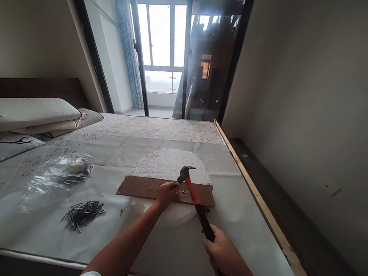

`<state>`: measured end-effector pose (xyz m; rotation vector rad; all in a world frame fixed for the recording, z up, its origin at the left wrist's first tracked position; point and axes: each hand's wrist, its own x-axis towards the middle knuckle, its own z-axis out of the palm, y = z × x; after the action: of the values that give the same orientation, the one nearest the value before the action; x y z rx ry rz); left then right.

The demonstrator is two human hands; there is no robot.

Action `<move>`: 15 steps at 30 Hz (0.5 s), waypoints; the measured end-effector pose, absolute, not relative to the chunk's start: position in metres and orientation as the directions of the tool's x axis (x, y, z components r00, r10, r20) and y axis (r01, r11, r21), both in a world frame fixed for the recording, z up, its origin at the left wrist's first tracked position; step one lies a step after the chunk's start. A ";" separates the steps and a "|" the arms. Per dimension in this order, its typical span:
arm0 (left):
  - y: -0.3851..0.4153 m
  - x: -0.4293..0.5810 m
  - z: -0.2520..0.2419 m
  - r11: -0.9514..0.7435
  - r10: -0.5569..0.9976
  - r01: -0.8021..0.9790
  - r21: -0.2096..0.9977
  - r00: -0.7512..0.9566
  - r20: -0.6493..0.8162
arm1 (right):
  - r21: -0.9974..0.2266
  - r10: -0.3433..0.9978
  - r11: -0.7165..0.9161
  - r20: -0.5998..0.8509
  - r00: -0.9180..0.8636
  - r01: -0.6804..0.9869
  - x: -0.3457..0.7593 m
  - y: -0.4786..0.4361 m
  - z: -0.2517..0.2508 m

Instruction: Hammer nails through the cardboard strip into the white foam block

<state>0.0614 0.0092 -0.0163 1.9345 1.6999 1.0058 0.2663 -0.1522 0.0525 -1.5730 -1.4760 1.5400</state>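
A brown wooden board (142, 187) lies across a round white foam disc (169, 164) on a bed covered with a plastic sheet (236, 201). My left hand (166, 193) rests on the board, fingers pinched, apparently on a nail among several driven into the board. My right hand (222, 251) grips the black end of a claw hammer (195, 196) with a red and black handle; its head hovers just above the board, right of my left fingers.
A pile of loose dark nails (82, 213) lies on the sheet at the left front. A crumpled clear plastic bag (62, 171) sits behind it. Pillows (26, 113) are stacked at the far left. A wooden strip (261, 208) edges the bed's right side.
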 end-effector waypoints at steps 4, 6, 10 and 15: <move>0.009 0.062 -0.016 -0.216 0.961 0.720 0.660 0.039 0.273 | -0.879 0.892 -0.306 -0.398 -0.212 0.366 0.268 -0.154 0.058; 0.008 0.062 -0.015 -0.239 0.954 0.728 0.642 0.053 0.296 | -0.881 0.892 -0.295 -0.392 -0.223 0.370 0.270 -0.155 0.058; 0.007 0.063 -0.015 -0.259 0.943 0.738 0.623 0.054 0.329 | -0.881 0.926 -0.220 -0.323 -0.195 0.418 0.275 -0.160 0.056; 0.007 0.066 -0.015 -0.233 0.952 0.758 0.609 0.049 0.303 | -0.863 0.958 -0.144 -0.245 -0.151 0.484 0.280 -0.168 0.056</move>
<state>0.0662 0.0066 -0.0153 2.0453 1.7360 0.9687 0.2802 -0.1683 0.0564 -1.6255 -1.6329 1.2532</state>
